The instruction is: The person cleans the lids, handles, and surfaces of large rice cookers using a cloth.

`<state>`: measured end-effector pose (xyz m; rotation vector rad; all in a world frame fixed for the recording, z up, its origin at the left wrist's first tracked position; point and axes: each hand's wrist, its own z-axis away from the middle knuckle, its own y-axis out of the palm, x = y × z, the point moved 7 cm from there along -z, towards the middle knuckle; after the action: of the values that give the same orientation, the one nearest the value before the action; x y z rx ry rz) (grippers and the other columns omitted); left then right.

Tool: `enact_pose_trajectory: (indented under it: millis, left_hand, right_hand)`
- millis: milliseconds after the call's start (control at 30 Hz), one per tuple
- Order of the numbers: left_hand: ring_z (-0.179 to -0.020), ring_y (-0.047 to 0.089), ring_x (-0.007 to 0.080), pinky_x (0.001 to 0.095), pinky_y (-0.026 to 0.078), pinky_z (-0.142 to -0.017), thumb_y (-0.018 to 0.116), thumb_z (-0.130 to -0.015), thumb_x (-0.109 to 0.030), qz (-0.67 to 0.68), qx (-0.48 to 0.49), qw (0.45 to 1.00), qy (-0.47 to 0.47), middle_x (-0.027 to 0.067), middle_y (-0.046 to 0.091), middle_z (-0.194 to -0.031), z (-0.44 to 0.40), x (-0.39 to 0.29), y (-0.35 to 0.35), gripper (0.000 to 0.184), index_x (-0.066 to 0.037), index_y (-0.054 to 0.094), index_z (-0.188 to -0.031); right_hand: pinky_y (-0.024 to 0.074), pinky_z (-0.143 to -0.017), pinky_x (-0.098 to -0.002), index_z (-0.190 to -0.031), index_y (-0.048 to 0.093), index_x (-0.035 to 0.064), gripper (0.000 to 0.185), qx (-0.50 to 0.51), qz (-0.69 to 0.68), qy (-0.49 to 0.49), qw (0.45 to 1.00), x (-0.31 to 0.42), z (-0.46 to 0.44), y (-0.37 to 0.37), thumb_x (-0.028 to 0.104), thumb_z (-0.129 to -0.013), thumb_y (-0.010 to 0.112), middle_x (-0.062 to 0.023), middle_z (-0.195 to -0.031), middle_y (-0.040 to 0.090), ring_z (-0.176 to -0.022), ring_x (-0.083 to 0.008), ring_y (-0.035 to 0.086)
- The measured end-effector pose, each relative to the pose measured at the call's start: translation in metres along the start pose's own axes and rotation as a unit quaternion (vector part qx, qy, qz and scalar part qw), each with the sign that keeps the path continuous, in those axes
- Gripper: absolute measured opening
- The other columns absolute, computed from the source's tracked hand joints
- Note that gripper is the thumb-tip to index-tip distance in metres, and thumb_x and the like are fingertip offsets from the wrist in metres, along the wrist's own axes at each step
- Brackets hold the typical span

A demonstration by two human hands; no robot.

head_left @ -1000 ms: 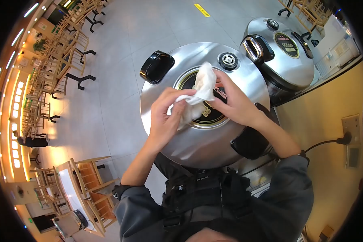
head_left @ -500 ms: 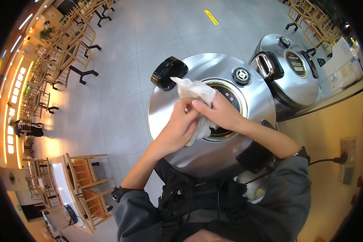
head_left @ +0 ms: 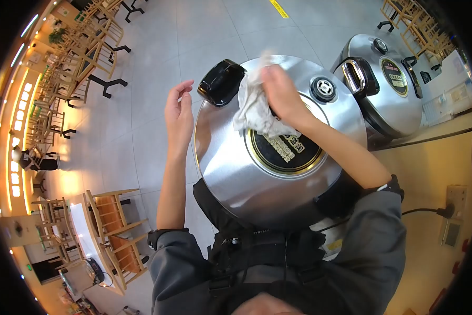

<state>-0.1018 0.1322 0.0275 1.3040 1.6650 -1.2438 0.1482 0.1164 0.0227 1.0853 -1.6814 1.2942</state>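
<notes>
A crumpled white cloth (head_left: 257, 107) lies against the round metal lid (head_left: 231, 178) of a large cooker, over the upper part of its black and gold label (head_left: 283, 152). My right hand (head_left: 283, 94) grips the cloth, its fingers slightly blurred. My left hand (head_left: 180, 107) is raised at the left of the lid, empty, with its fingers apart and slightly curled. Between the hands is the lid's black handle (head_left: 222, 83), close to the cloth. A round steam vent (head_left: 323, 89) sits on the lid, right of my right hand.
A second metal cooker (head_left: 378, 100) stands at the upper right. Wooden chairs (head_left: 110, 215) and a white-topped table (head_left: 86, 236) are at the lower left. More chairs line the far left, where a person (head_left: 36, 159) is. A power cord (head_left: 422, 211) runs to the right wall.
My left hand has let go of the cloth and moved left, off the lid. My right hand has shifted up with the cloth, uncovering the label's lower part.
</notes>
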Motion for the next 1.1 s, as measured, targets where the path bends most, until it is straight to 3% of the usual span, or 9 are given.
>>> enact_pose_trajectory:
  millis: [100, 133, 200, 333, 467, 633, 800, 900, 1100]
  left_hand:
    - [-0.122, 0.055, 0.0183, 0.0335, 0.044, -0.104, 0.044, -0.104, -0.012, -0.009, 0.013, 1.000, -0.014, 0.0095, 0.062, -0.128, 0.002, 0.005, 0.009, 0.031, 0.000, 0.060, -0.128]
    - [-0.122, 0.055, 0.0185, 0.0337, 0.044, -0.104, 0.045, -0.105, -0.013, -0.012, 0.010, 1.000, -0.022, 0.0096, 0.062, -0.128, 0.001, 0.007, 0.011, 0.030, 0.000, 0.060, -0.127]
    - [-0.122, 0.055, 0.0184, 0.0337, 0.043, -0.104, 0.044, -0.105, -0.014, -0.027, 0.009, 0.999, -0.015, 0.0097, 0.062, -0.128, -0.003, 0.007, 0.015, 0.031, 0.000, 0.060, -0.128]
    - [-0.118, 0.057, 0.0204, 0.0340, 0.045, -0.100, 0.045, -0.105, -0.019, -0.029, 0.020, 0.999, 0.006, 0.0105, 0.063, -0.124, -0.023, 0.007, 0.028, 0.031, -0.002, 0.061, -0.126]
    - [-0.114, 0.060, 0.0218, 0.0333, 0.045, -0.098, 0.043, -0.105, -0.020, 0.010, 0.060, 0.998, -0.017, 0.0129, 0.065, -0.121, -0.054, 0.017, 0.056, 0.033, -0.001, 0.061, -0.125]
    - [-0.108, 0.062, 0.0237, 0.0332, 0.046, -0.097, 0.038, -0.106, -0.019, -0.162, 0.096, 0.978, 0.089, 0.0153, 0.067, -0.115, -0.061, 0.014, 0.064, 0.034, 0.001, 0.061, -0.123]
    - [-0.106, 0.060, 0.0190, 0.0315, 0.045, -0.096, 0.037, -0.106, -0.018, -0.029, 0.167, 0.984, 0.049, 0.0123, 0.066, -0.114, -0.067, 0.028, 0.065, 0.035, 0.001, 0.060, -0.123]
    - [-0.105, 0.058, 0.0142, 0.0291, 0.044, -0.097, 0.037, -0.106, -0.018, 0.016, 0.189, 0.982, -0.002, 0.0097, 0.065, -0.115, -0.067, 0.030, 0.066, 0.035, 0.001, 0.059, -0.125]
    - [-0.106, 0.057, 0.0135, 0.0282, 0.044, -0.097, 0.036, -0.107, -0.020, 0.005, 0.184, 0.983, 0.007, 0.0094, 0.065, -0.116, -0.065, 0.031, 0.063, 0.036, 0.000, 0.058, -0.127]
  right_hand:
    - [0.0467, -0.097, -0.0408, -0.103, 0.065, -0.0003, 0.024, 0.045, 0.263, -0.287, 0.920, 0.035, 0.024, 0.032, 0.017, -0.089, 0.058, -0.0142, -0.110, 0.066, -0.111, -0.0300, 0.060]
    - [0.0467, -0.097, -0.0408, -0.103, 0.065, -0.0003, 0.024, 0.047, 0.263, -0.284, 0.921, 0.034, 0.024, 0.038, 0.017, -0.089, 0.058, -0.0142, -0.110, 0.066, -0.111, -0.0300, 0.060]
    - [0.0458, -0.099, -0.0375, -0.101, 0.068, 0.0042, 0.024, -0.018, 0.343, -0.414, 0.843, 0.046, 0.032, 0.049, 0.016, -0.081, 0.061, -0.0086, -0.111, 0.068, -0.112, -0.0248, 0.062]
    - [0.0450, -0.099, -0.0358, -0.103, 0.068, 0.0061, 0.025, 0.017, 0.351, -0.435, 0.829, 0.034, 0.015, 0.065, 0.016, -0.081, 0.062, -0.0058, -0.110, 0.069, -0.111, -0.0222, 0.062]
    - [0.0446, -0.099, -0.0391, -0.090, 0.070, 0.0050, 0.015, 0.087, 0.382, -0.412, 0.823, 0.033, -0.003, 0.087, 0.016, -0.083, 0.063, -0.0088, -0.094, 0.070, -0.104, -0.0242, 0.063]
    - [0.0489, -0.089, -0.0406, -0.078, 0.068, 0.0043, 0.015, 0.088, 0.359, -0.382, 0.847, 0.030, -0.012, 0.092, 0.016, -0.084, 0.061, -0.0127, -0.085, 0.070, -0.092, -0.0295, 0.065]
    - [0.0494, -0.094, -0.0420, -0.101, 0.063, 0.0005, 0.017, 0.182, 0.362, -0.345, 0.847, 0.038, 0.013, 0.072, 0.011, -0.088, 0.059, -0.0164, -0.103, 0.068, -0.102, -0.0323, 0.064]
    - [0.0530, -0.091, -0.0380, -0.092, 0.069, 0.0027, 0.016, 0.132, 0.372, -0.410, 0.822, 0.042, 0.031, 0.051, 0.013, -0.081, 0.063, -0.0121, -0.099, 0.071, -0.102, -0.0273, 0.067]
    - [0.0506, -0.096, -0.0396, -0.105, 0.065, 0.0020, 0.021, 0.131, 0.326, -0.367, 0.861, 0.035, 0.027, 0.044, 0.014, -0.088, 0.061, -0.0124, -0.107, 0.069, -0.108, -0.0289, 0.064]
